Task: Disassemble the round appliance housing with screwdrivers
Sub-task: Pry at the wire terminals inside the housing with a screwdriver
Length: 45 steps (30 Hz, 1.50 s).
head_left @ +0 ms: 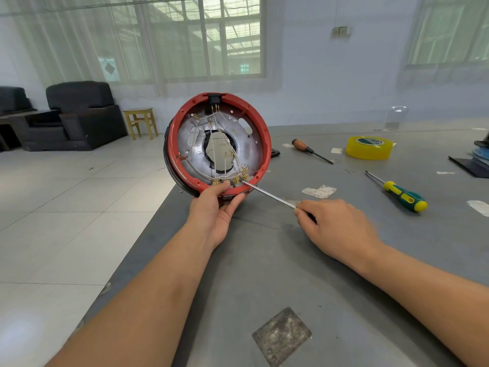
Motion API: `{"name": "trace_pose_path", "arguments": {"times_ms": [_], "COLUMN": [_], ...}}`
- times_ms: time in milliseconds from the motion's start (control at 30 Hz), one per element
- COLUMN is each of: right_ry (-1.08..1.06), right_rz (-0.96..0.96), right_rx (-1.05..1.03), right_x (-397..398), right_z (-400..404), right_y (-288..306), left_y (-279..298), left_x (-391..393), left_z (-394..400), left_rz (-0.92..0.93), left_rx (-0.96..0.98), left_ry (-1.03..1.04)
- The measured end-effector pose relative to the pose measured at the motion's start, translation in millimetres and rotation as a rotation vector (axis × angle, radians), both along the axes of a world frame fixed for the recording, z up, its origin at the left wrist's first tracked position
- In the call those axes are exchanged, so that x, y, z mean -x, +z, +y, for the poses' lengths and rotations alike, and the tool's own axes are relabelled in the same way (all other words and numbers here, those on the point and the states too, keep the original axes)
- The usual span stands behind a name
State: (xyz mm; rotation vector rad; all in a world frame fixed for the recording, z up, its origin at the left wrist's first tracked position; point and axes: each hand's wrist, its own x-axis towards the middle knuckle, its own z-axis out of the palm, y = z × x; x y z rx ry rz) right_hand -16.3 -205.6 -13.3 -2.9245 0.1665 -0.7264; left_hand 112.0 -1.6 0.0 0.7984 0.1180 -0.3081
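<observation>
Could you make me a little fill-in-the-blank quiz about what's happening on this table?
1. The left hand holds up a round housing with a ____ rim.
2. The right hand holds a ____ to it.
3. The tape roll on the table is ____.

Answers: red; screwdriver; yellow

we see a yellow tape roll [369, 147] on the grey counter [291, 260]; well left of it, a black armchair [76, 115] and wooden stool [141, 121].
</observation>
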Motion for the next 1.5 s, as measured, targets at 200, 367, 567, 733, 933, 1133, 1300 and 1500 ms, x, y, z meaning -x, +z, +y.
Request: {"name": "trace_pose_path", "arguments": {"times_ms": [200, 367, 567, 733, 933, 1133, 1300, 1500], "right_ry": [-0.02, -0.054, -0.039, -0.014, 0.045, 0.05, 0.051, 0.069], "right_rz": [0.004, -0.071, -0.066, -0.05, -0.065, -0.041, -0.035, -0.024], "right_rx": [0.126, 0.279, 0.298, 0.305, 0.298, 0.34, 0.305, 0.296], "right_x": [2, 6, 5, 4, 4, 2, 3, 2], "right_z": [-5, -13, -13, -14, -14, -19, -20, -17], "right_y": [2, 9, 6, 5, 3, 0, 1, 1], "left_y": [-2, -3, -1, 3, 14, 7, -1, -8], "left_x": [-3, -6, -6, -9, -19, -13, -11, -9], "left_z": [4, 5, 12, 26, 46, 47, 41, 34], "left_rz": [-0.053, -0.084, -0.082, -0.103, -0.015, -0.076, -0.163, -0.242], "left_rx": [-0.034, -0.08, -0.105, -0.252, -0.354, -0.358, -0.318, -0.362], "left_ry": [0.001, -0.034, -0.061, -0.1, -0.167, -0.107, -0.064, 0.007]}}
